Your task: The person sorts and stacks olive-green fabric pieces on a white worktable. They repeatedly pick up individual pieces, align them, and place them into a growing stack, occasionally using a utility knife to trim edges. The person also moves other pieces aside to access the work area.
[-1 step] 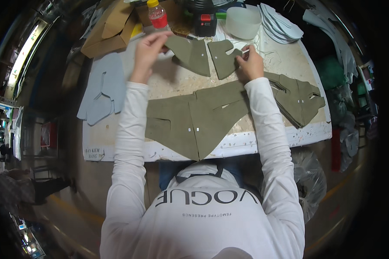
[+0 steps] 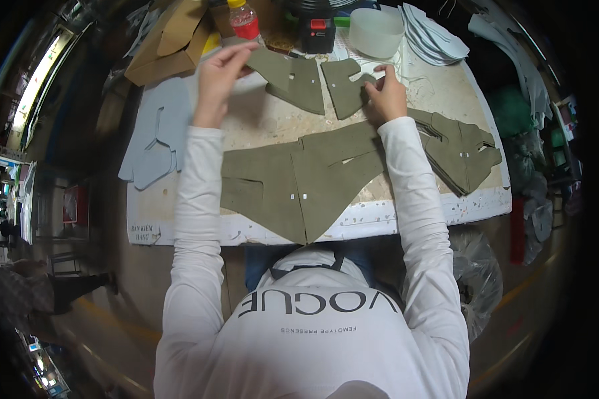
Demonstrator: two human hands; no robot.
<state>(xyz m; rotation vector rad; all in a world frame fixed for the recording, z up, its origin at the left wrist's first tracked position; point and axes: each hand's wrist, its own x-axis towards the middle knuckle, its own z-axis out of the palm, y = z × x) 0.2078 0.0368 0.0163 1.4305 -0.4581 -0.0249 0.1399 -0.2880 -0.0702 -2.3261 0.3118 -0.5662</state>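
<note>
My left hand pinches the outer corner of an olive cut fabric piece, lifting that corner off the table. A matching notched olive piece lies just to its right, with a narrow gap between them. My right hand has its thumb and finger closed at the outer edge of this notched piece. Nearer to me, two larger olive panels lie edge to edge, small white marks beside their shared seam line. My right forearm passes over the right panel's end.
A stack of olive pieces lies at the right. Grey cut pieces are on the left, more grey pieces at the back right. Along the back stand a cardboard box, a red-labelled bottle, a black battery tool and a translucent tub.
My left hand and the piece it pinches have shifted slightly left and away from me. My right hand stays at the notched piece, which has turned very slightly.
</note>
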